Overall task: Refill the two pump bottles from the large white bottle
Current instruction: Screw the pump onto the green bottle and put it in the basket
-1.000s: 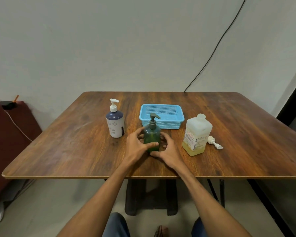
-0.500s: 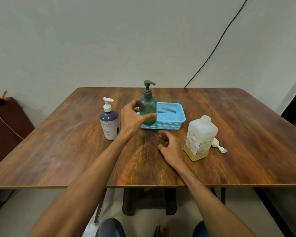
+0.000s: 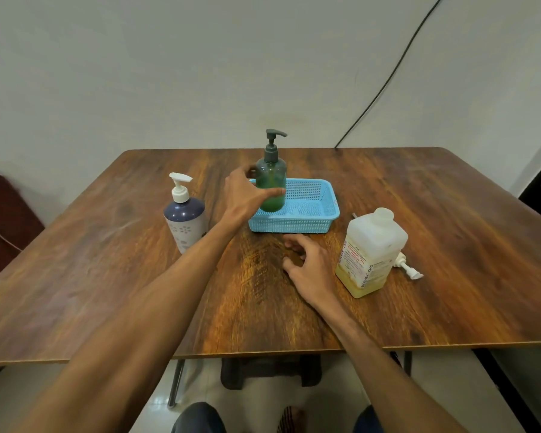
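My left hand (image 3: 245, 195) grips the green pump bottle (image 3: 272, 179) around its body, upright, at the left end of the blue basket (image 3: 313, 225); its base sits at or just above the basket floor. A dark blue and white pump bottle (image 3: 186, 218) stands on the table to the left. The large white bottle (image 3: 370, 254), uncapped, with yellowish liquid low in it, stands at the right. My right hand (image 3: 310, 267) hangs just above the table between basket and white bottle, fingers loosely curled, holding nothing.
A white pump cap (image 3: 408, 268) lies on the wooden table (image 3: 107, 276) just right of the large bottle. A black cable (image 3: 388, 76) runs down the wall behind. A dark red seat (image 3: 3, 220) sits off the table's left side.
My left hand lifted the green pump bottle from the table in front of me and carried it forward into the blue basket. My right hand let go of it and stayed low.
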The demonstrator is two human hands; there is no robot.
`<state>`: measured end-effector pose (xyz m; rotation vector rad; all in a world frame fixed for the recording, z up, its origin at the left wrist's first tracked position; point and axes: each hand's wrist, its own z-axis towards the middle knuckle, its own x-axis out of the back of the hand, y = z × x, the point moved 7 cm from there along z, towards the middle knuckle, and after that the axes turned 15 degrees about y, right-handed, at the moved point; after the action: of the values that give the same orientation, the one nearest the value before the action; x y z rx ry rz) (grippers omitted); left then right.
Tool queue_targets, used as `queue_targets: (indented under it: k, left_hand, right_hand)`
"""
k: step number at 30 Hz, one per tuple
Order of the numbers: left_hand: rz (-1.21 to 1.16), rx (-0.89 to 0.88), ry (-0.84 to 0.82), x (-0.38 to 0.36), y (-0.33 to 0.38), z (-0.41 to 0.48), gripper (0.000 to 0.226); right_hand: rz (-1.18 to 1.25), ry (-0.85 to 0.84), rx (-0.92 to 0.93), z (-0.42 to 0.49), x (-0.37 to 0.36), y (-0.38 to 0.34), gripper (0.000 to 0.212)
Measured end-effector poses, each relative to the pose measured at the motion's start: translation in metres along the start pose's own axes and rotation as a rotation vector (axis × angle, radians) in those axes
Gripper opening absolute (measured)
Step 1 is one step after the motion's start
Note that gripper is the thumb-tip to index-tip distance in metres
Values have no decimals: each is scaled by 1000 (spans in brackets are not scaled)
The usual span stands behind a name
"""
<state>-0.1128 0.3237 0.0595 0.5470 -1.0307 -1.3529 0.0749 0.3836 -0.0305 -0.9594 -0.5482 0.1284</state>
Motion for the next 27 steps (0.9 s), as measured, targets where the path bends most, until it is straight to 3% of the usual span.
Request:
queue_targets:
  k: [9,27]
  left_hand:
    - [152,26,-150,-31,-24,-6,70]
    - [213,72,-160,-26,-43,-3,72]
  right_hand:
    - [28,23,2,0,2,-1,44]
    - [32,23,-11,-1,2,-1,40]
